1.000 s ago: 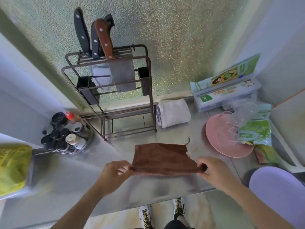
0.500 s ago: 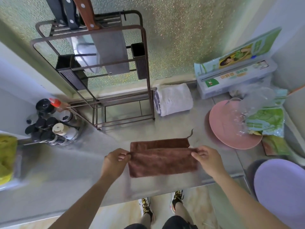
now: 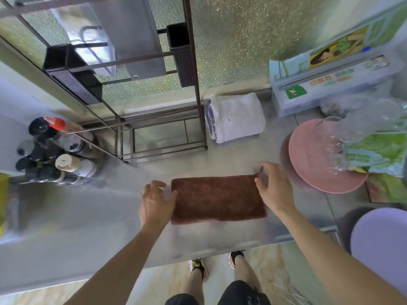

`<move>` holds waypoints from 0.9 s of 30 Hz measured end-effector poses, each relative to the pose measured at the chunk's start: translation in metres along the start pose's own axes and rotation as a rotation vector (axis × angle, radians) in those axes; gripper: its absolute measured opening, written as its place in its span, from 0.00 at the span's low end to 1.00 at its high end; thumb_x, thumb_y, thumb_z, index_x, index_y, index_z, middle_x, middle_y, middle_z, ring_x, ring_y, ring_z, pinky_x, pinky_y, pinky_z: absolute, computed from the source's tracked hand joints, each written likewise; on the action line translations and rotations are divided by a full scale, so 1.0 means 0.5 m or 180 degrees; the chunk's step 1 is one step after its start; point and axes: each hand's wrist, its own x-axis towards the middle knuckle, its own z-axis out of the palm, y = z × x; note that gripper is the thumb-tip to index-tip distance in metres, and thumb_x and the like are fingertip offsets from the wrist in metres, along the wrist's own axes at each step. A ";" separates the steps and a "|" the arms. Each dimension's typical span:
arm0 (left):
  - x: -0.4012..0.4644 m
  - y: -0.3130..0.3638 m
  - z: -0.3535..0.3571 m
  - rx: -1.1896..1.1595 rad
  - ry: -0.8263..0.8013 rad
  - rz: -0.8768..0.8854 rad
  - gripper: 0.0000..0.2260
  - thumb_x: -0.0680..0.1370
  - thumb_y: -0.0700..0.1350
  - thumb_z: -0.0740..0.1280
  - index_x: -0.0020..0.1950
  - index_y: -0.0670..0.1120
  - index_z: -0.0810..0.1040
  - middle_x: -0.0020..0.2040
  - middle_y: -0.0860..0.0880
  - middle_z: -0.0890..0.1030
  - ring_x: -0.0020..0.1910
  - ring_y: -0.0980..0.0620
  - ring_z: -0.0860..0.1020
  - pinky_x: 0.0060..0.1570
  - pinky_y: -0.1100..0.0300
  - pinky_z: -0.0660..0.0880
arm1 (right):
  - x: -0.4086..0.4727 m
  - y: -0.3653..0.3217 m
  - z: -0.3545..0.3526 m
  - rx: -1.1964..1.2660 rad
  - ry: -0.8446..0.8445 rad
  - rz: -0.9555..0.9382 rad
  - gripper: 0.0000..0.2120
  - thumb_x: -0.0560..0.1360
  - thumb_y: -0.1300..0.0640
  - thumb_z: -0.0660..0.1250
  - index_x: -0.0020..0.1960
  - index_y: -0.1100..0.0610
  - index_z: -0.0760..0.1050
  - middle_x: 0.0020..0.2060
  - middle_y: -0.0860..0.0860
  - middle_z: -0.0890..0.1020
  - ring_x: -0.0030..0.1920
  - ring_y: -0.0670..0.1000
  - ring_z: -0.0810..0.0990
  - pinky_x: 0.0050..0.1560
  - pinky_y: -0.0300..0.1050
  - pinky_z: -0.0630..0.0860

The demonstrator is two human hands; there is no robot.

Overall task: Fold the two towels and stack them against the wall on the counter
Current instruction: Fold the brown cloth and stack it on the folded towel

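Note:
A brown towel (image 3: 217,199) lies folded into a flat rectangle on the steel counter (image 3: 88,216), near its front edge. My left hand (image 3: 156,202) rests at the towel's left end with fingers spread, holding nothing. My right hand (image 3: 273,188) hovers at the right end, fingers apart, close to the towel's small hanging loop. A white towel (image 3: 236,117) sits folded against the glass wall at the back, just right of the metal rack.
A brown metal knife rack (image 3: 136,91) stands at the back left. Spice jars (image 3: 52,153) cluster on the left. A pink plate (image 3: 319,159) with clear plastic and green packaging lies right, a wrap box (image 3: 330,84) behind it, a lilac stool (image 3: 381,245) below.
Both hands folded the brown towel over away from me, laid it flat and let go of its ends. The camera tilted down and closer to the counter.

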 end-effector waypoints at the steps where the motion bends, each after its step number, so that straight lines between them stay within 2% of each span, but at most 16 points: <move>1: -0.021 0.004 0.003 0.0140 -0.0060 0.0296 0.13 0.74 0.52 0.73 0.55 0.49 0.76 0.52 0.47 0.78 0.48 0.47 0.77 0.44 0.55 0.73 | 0.009 -0.004 -0.001 -0.0141 -0.0127 -0.0244 0.19 0.73 0.60 0.73 0.63 0.56 0.75 0.58 0.54 0.80 0.57 0.60 0.77 0.58 0.55 0.76; 3: -0.059 0.007 0.015 0.0445 -0.0368 0.0780 0.12 0.73 0.51 0.74 0.54 0.50 0.78 0.52 0.48 0.76 0.49 0.46 0.78 0.45 0.51 0.78 | 0.026 -0.009 -0.001 -0.0533 -0.0485 -0.0575 0.18 0.73 0.58 0.73 0.62 0.55 0.75 0.57 0.53 0.81 0.57 0.59 0.76 0.58 0.53 0.76; 5: -0.073 0.004 0.027 0.0616 -0.0723 0.0869 0.14 0.73 0.50 0.74 0.57 0.50 0.79 0.56 0.47 0.75 0.53 0.44 0.78 0.50 0.49 0.79 | 0.036 -0.008 0.002 -0.0853 -0.0749 -0.0695 0.16 0.74 0.56 0.72 0.60 0.54 0.76 0.55 0.52 0.81 0.56 0.57 0.75 0.58 0.51 0.75; 7: -0.060 0.002 0.034 0.0593 -0.0983 0.0840 0.16 0.73 0.43 0.74 0.60 0.47 0.78 0.59 0.44 0.74 0.57 0.41 0.77 0.58 0.49 0.76 | 0.041 -0.005 0.003 -0.0973 -0.0914 -0.0618 0.12 0.75 0.54 0.71 0.57 0.54 0.78 0.52 0.53 0.82 0.56 0.57 0.75 0.57 0.51 0.74; 11: -0.010 0.012 0.047 0.0796 -0.0959 0.1258 0.19 0.73 0.34 0.69 0.63 0.44 0.78 0.62 0.42 0.75 0.59 0.40 0.75 0.62 0.47 0.74 | 0.024 0.000 -0.006 -0.0984 -0.1294 -0.0108 0.09 0.74 0.51 0.71 0.51 0.54 0.81 0.48 0.54 0.81 0.53 0.57 0.77 0.52 0.49 0.74; 13: 0.016 0.031 0.049 0.1051 -0.0933 0.1455 0.23 0.74 0.34 0.67 0.68 0.46 0.75 0.66 0.42 0.74 0.62 0.41 0.73 0.63 0.46 0.75 | -0.004 0.005 -0.014 -0.0687 -0.1391 0.0350 0.06 0.72 0.51 0.71 0.44 0.53 0.81 0.43 0.52 0.82 0.47 0.56 0.81 0.45 0.47 0.73; 15: 0.032 0.048 0.049 0.1278 -0.0914 0.1534 0.26 0.75 0.34 0.66 0.73 0.47 0.71 0.70 0.43 0.72 0.66 0.41 0.72 0.66 0.45 0.74 | -0.044 0.006 -0.011 -0.0264 -0.1569 0.0830 0.08 0.69 0.50 0.72 0.38 0.55 0.81 0.35 0.50 0.85 0.40 0.53 0.82 0.39 0.46 0.72; 17: 0.019 0.061 0.043 0.1286 -0.0771 0.1682 0.26 0.75 0.35 0.66 0.73 0.48 0.72 0.72 0.44 0.72 0.69 0.41 0.71 0.68 0.45 0.72 | -0.091 0.000 0.002 0.0287 -0.1726 0.1305 0.08 0.65 0.51 0.75 0.35 0.55 0.82 0.28 0.49 0.84 0.35 0.51 0.82 0.36 0.44 0.71; 19: -0.029 0.061 0.043 0.1196 -0.0699 0.2257 0.21 0.74 0.38 0.66 0.67 0.48 0.76 0.67 0.44 0.75 0.65 0.42 0.74 0.63 0.47 0.75 | -0.126 -0.010 0.018 0.0715 -0.1818 0.1592 0.05 0.65 0.55 0.76 0.31 0.53 0.83 0.25 0.47 0.83 0.34 0.51 0.83 0.37 0.45 0.73; 22: -0.126 0.037 0.063 0.1190 -0.1254 0.3350 0.15 0.73 0.45 0.65 0.60 0.49 0.75 0.59 0.47 0.76 0.53 0.47 0.74 0.51 0.50 0.77 | -0.140 -0.013 0.032 0.1059 -0.1652 0.1840 0.06 0.68 0.58 0.76 0.33 0.54 0.82 0.27 0.49 0.85 0.36 0.55 0.84 0.41 0.50 0.76; 24: -0.160 0.016 0.082 0.1448 -0.1469 0.3580 0.17 0.73 0.53 0.65 0.60 0.50 0.71 0.58 0.48 0.75 0.54 0.47 0.73 0.52 0.50 0.76 | -0.137 -0.008 0.031 0.1317 -0.1511 0.1984 0.06 0.71 0.58 0.76 0.35 0.55 0.82 0.29 0.51 0.86 0.35 0.56 0.84 0.41 0.51 0.79; 27: -0.187 -0.011 0.123 0.1738 -0.1162 0.3534 0.22 0.71 0.61 0.68 0.59 0.51 0.70 0.60 0.47 0.75 0.58 0.45 0.74 0.57 0.48 0.76 | -0.134 -0.005 0.025 0.1570 -0.1480 0.2041 0.05 0.72 0.62 0.75 0.37 0.58 0.84 0.29 0.54 0.85 0.29 0.52 0.81 0.33 0.43 0.78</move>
